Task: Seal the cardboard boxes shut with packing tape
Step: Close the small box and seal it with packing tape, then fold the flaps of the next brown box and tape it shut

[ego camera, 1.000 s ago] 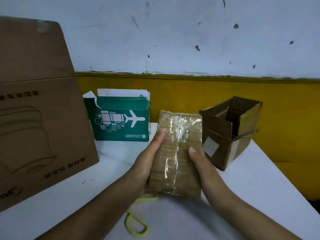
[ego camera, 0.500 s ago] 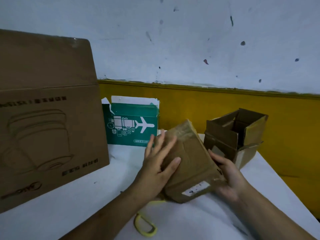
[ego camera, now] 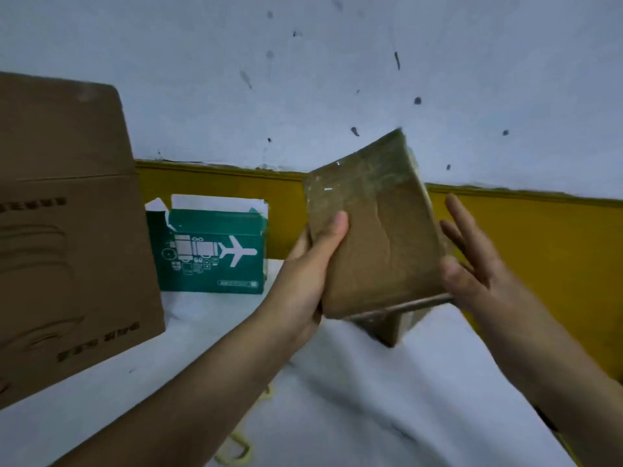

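While left hand (ego camera: pixel 303 281) grips the taped box (ego camera: pixel 381 251) aloft, right hand (ego camera: pixel 472 267) hovers splayed just right; three more: big box (ego camera: pixel 67 247), green box (ego camera: pixel 209 257), half-hidden box (ego camera: pixel 394 326).

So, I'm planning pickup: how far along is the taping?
Done: the small brown box shows glossy tape on its upper part. In hand: left hand grips it, right hand open beside it. Left: green box and large cardboard box have flaps up.

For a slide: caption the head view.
Left hand grips a taped cardboard box above the table; right hand open beside it.
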Motion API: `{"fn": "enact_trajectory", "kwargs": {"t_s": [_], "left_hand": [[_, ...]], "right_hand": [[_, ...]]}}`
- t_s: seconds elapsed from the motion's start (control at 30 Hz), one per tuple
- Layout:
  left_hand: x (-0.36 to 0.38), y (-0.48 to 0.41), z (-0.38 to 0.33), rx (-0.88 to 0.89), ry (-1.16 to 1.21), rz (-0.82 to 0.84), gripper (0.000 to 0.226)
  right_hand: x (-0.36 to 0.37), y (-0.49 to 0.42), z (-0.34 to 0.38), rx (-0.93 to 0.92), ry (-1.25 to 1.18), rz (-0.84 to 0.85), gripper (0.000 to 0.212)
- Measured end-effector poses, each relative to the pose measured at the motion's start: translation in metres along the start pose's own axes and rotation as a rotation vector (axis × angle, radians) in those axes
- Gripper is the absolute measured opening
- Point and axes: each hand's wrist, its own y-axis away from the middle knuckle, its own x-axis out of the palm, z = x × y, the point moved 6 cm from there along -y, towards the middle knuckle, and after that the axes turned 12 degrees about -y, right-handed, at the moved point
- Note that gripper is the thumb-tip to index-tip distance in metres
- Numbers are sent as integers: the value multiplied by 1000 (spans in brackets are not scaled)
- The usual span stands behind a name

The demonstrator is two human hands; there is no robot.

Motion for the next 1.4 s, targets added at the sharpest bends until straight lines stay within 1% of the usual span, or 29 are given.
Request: {"fn": "enact_trajectory", "kwargs": {"t_s": [0.03,0.07,0.1,0.13,0.17,0.2,0.23,0.27,0.3,0.33,0.37,0.4,0.47,0.53,0.6,0.67,0.73,0.87,0.93,1.03,1.1,1.17,1.2,1.23,1.33,1.37,1.4], "left_hand": [[20,-5,-6,11,-49,25,53],[40,-3,-12,33,-80,84,48],[55,-3,-16,64,-117,130,44],[69,-8,-21,102,-209,131,43],[79,-16,-27,219,-366,103,44],[87,-23,-34,371,-573,61,45],[91,-28,-35,537,-834,38,48],[96,-34,-30,641,-1114,44,58],[100,-41,-18,654,-1350,83,70],[103,-46,-6,615,-1514,132,80],[107,-52,9,570,-1628,184,85],[112,-55,20,543,-1720,218,84],[117,-64,33,512,-1862,202,67],[111,-73,33,421,-1917,143,46],[103,-77,36,319,-1880,132,34],[96,-78,39,305,-1869,94,28],[84,-78,36,314,-1847,-4,23],[45,-72,23,318,-1842,-171,21],[24,-70,14,334,-1870,-256,19],[-2,-67,4,363,-1928,-345,21],[-7,-61,5,382,-1977,-332,20],[-1,-56,8,402,-2015,-280,19],[4,-54,9,404,-2020,-251,19],[8,-53,11,401,-2024,-226,18],[17,-55,14,425,-2020,-152,21],[20,-55,14,439,-2008,-109,25],[21,-56,14,438,-1987,-36,34]], "right_hand": [[-12,3,9,-41,48,-22,111],[-26,3,16,-70,58,-65,103],[-42,4,21,-100,37,-124,95],[-63,2,22,-124,-1,-200,85],[-84,-1,22,-148,-26,-281,75],[-106,-4,20,-173,-6,-367,66],[-128,-8,15,-186,68,-454,64],[-147,-12,8,-182,164,-533,72],[-163,-16,-1,-155,257,-604,83],[-175,-18,-10,-127,320,-664,91],[-182,-20,-20,-113,354,-698,93],[-186,-23,-31,-109,379,-715,90],[-185,-27,-50,-73,435,-729,83],[-180,-31,-68,-54,467,-728,85],[-173,-36,-83,-26,521,-717,87],[-164,-39,-93,-6,617,-713,86],[-151,-42,-99,-8,714,-698,85],[-123,-50,-112,-51,837,-599,83],[-108,-57,-117,-109,957,-514,80],[-76,-72,-135,-184,1244,-248,79],[-54,-78,-147,-231,1365,-66,77],[-34,-78,-165,-204,1403,146,75],[-29,-76,-173,-165,1381,214,73],[-27,-74,-177,-150,1356,237,70],[-20,-68,-181,-218,1323,221,61],[-18,-67,-177,-241,1271,173,60],[-17,-66,-170,-277,1171,91,59]]}}
